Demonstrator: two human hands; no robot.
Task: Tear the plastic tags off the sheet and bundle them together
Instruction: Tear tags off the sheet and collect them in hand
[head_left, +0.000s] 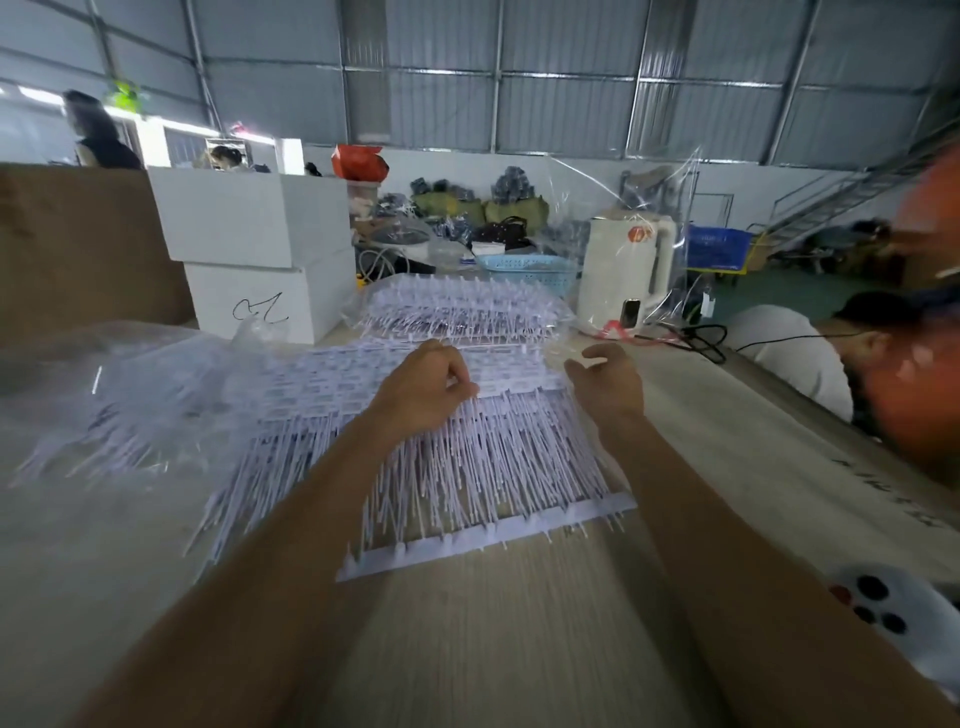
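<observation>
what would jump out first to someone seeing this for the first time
The big white sheet of plastic tags spread on the table in front of the person, its thin stems fanned toward the camera. The left hand pinches its upper part while the right hand hovers open at its right edge. Behind stands a white kettle.

light: daylight glaring in from far-left openings, interior staying dim | shadows: falling soft | blur: smearing right edge, left plastic | distortion: wide-angle bending the edges

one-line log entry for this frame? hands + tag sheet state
phase=tearing | left hand=pinching tag sheet mid-row | right hand=open, at sheet's right edge | bundle=none visible | spare sheets=behind
</observation>
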